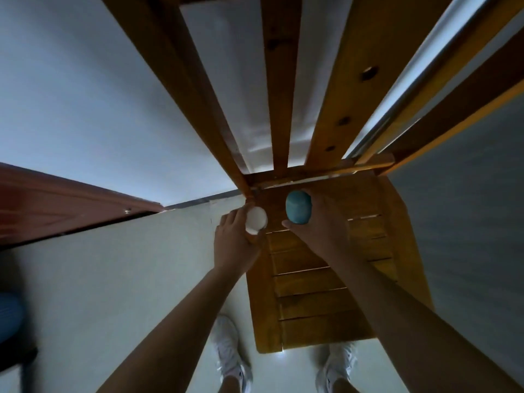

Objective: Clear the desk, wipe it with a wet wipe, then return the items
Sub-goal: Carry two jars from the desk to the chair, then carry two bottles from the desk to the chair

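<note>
I look straight down at a wooden slatted chair [320,293]. My left hand [234,245] grips a small white round container [256,219] near the chair's back left corner. My right hand [320,222] holds a teal rounded object [297,207] just above the rear of the seat. Both arms reach forward from the bottom of the view. The desk itself is not in view.
The chair's wooden back slats [279,95] rise toward the camera against a white wall [85,95]. A reddish-brown door [56,205] stands at left. Pale floor [127,279] lies left of the chair, with my white shoes [226,347] below. A dark surface [476,222] is at right.
</note>
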Demonstrator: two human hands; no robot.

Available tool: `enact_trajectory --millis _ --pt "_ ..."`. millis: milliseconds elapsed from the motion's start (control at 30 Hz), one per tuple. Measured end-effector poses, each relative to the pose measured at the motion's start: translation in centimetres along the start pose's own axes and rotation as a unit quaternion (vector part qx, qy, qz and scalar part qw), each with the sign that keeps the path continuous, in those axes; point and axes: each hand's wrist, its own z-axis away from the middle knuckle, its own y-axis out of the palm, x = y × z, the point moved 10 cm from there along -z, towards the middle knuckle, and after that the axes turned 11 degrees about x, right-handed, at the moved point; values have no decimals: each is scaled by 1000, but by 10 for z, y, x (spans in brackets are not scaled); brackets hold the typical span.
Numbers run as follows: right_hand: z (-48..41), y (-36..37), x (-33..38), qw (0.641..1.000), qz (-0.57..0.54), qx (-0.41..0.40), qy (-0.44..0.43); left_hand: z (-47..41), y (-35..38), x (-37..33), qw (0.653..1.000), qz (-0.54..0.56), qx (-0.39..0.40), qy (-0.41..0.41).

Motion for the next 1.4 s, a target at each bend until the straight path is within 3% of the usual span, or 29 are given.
enact_trajectory --millis 233,400,500,633,733,900,1033,1233,1400 --pt "-24 33 8 999 43 7 -19 -32 23 23 1000 -6 -13 -5" --pt "-2 30 4 997 46 64 -6 -10 19 26 1000 -3 -9 1" --pt "30 0 23 998 47 24 -19 25 -8 16 999 -48 -13 15" --pt "65 -57 73 997 30 -50 -44 70 -69 -10 995 -83 -33 32" --pt "87 -107 124 995 3 -76 -68 105 -145 -45 991 -90 -91 43" --pt "143 -193 261 973 -1 -88 -213 203 -307 -130 964 -94 -235 82" --pt "205 -238 373 930 21 -61 -362 322 -405 -165 921 -149 -360 22" --pt "300 -282 509 851 42 -77 -518 486 -477 -163 861 -189 -460 -110" --pt "406 -274 602 762 42 -106 -638 619 -508 -125 815 -199 -509 -191"
